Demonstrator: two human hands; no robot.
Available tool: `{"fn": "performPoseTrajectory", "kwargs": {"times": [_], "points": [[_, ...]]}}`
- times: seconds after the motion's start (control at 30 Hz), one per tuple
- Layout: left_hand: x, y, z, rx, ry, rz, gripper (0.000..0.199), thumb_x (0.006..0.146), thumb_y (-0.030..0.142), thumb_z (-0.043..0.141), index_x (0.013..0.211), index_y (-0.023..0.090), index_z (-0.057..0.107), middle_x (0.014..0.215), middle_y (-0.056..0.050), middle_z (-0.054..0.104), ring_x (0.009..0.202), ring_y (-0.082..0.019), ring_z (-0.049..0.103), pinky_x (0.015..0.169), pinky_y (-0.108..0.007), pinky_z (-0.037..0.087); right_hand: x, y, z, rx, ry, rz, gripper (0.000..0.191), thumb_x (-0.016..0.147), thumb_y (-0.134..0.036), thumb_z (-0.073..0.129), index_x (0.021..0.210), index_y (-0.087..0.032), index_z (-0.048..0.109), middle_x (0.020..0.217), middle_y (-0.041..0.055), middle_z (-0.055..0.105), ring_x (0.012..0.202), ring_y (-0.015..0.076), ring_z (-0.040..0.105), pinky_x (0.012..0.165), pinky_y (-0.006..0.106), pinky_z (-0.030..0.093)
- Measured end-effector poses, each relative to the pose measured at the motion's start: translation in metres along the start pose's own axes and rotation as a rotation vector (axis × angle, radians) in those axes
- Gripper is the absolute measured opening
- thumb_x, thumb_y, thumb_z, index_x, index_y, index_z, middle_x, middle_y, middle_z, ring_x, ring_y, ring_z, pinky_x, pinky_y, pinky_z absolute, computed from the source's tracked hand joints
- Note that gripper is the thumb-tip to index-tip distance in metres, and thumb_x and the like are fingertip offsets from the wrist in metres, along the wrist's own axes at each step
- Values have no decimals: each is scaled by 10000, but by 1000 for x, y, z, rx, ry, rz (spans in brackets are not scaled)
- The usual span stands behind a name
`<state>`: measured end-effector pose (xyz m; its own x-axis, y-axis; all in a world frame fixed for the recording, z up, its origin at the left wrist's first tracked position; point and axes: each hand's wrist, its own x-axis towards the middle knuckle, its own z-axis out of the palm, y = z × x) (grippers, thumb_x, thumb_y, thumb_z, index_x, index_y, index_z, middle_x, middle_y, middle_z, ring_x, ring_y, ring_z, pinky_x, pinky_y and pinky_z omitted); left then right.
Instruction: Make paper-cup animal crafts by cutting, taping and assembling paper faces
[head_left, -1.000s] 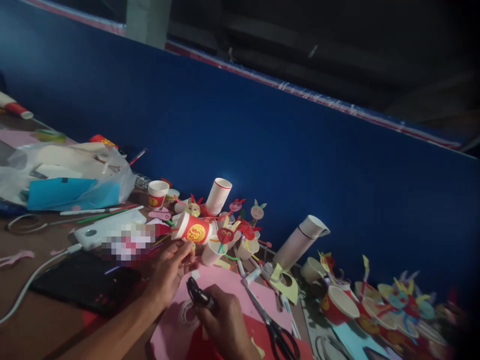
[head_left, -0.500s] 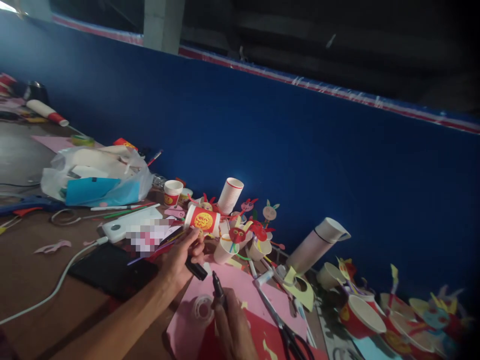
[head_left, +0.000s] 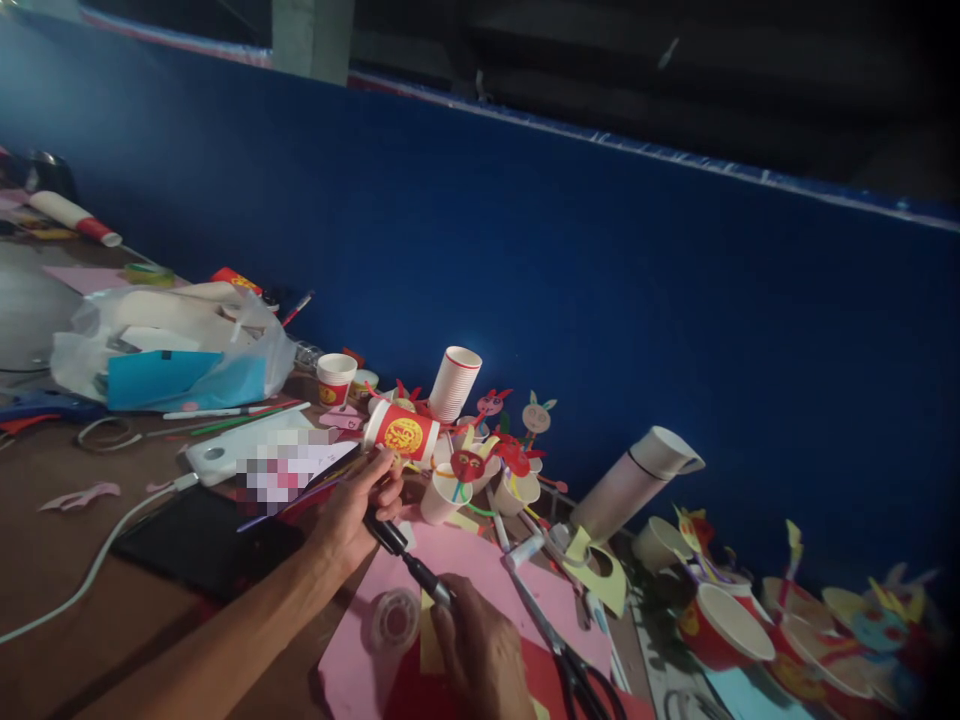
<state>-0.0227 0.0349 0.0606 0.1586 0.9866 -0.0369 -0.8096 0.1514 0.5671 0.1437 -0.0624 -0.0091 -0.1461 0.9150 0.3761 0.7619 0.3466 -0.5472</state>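
Note:
My left hand (head_left: 360, 510) is closed round the black marker cap (head_left: 387, 532), which points down to the right. At its thumb and fingertip shows a small yellowish piece (head_left: 395, 458), too small to make out fully. My right hand (head_left: 480, 640) grips the black marker (head_left: 429, 578), its tip at the mouth of the cap. Just behind the left fingertips a red and white paper cup (head_left: 401, 436) with a gold emblem lies on its side. Below the hands are pink paper (head_left: 360, 610), a clear tape roll (head_left: 395, 620) and red paper.
Scissors (head_left: 574, 665) lie right of my right hand. Paper cups with paper animal figures (head_left: 448, 495) stand behind, near a cup stack (head_left: 455, 385). A white jug (head_left: 637, 480) leans at right. On the left are a plastic bag (head_left: 180, 350), a dark tablet (head_left: 202, 545) and a cable.
My right hand has raised the marker to the cap, so tip and cap now meet; before, they were apart. The view has shifted slightly.

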Motion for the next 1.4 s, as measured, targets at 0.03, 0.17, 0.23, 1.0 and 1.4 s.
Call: {"fn": "performPoseTrajectory", "kwargs": {"times": [0.03, 0.17, 0.23, 1.0, 1.4], "points": [[-1, 0, 1, 14, 1, -25, 303, 661, 258, 746, 686, 151, 464, 584, 76, 444, 387, 11, 317, 328, -98, 243, 0, 0, 1, -9, -1, 2, 205, 899, -311, 372, 972, -245, 551, 752, 5, 656, 655, 179, 628, 564, 229, 383], [-3, -1, 3, 68, 2, -35, 320, 672, 288, 736, 658, 148, 448, 551, 85, 412, 379, 9, 298, 335, -109, 248, 2, 1, 4, -42, -4, 26, 174, 895, -292, 390, 925, -233, 551, 723, 2, 648, 642, 179, 627, 552, 226, 365], [-1, -2, 1, 74, 3, 8, 318, 664, 268, 742, 659, 144, 450, 580, 79, 429, 385, 12, 306, 334, -107, 242, 2, 2, 4, -69, -14, 36, 171, 894, -292, 394, 913, -230, 552, 720, 4, 651, 638, 184, 628, 543, 229, 360], [1, -11, -7, -13, -15, -23, 283, 682, 254, 728, 659, 138, 470, 614, 67, 455, 390, 11, 320, 332, -108, 248, 2, -3, -6, -142, -77, 51, 193, 884, -282, 414, 879, -219, 596, 726, 8, 662, 599, 160, 609, 510, 217, 320], [-20, -46, -2, 227, -68, -55, 338, 745, 345, 664, 638, 157, 405, 508, 88, 371, 355, 13, 213, 340, -115, 147, -10, -4, 9, -186, -33, -51, 276, 939, -327, 319, 845, -201, 545, 620, -2, 634, 503, 150, 591, 457, 238, 239]]}}
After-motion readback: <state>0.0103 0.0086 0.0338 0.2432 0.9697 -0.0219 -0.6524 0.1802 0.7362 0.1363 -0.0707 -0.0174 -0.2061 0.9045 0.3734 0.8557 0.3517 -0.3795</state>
